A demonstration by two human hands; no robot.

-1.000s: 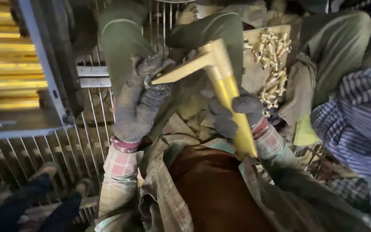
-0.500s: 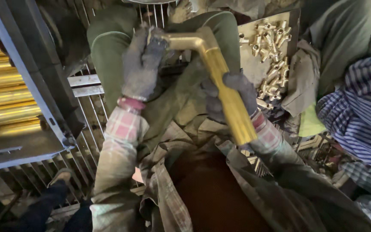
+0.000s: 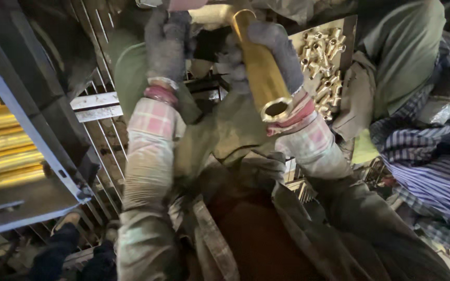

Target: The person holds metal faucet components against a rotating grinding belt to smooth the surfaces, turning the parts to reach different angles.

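Note:
I hold a bent brass tube (image 3: 261,78) up in front of me, its open round end pointing toward the camera. My right hand (image 3: 272,49), in a dark grey glove, is wrapped around the tube's straight part. My left hand (image 3: 166,44), also gloved, reaches up to the tube's far end at the top of the view, where the grip itself is cut off by the frame edge. Both sleeves are pink plaid.
A tray of several small brass fittings (image 3: 324,57) lies just right of the tube. A grey metal rack (image 3: 32,140) with stacked brass tubes (image 3: 1,151) stands at left. A wire grate (image 3: 105,140) covers the floor. A person in striped cloth (image 3: 423,156) sits at right.
Both hands have lifted the brass tube higher and tilted its near end toward the camera. The left hand has risen to the top edge of the view.

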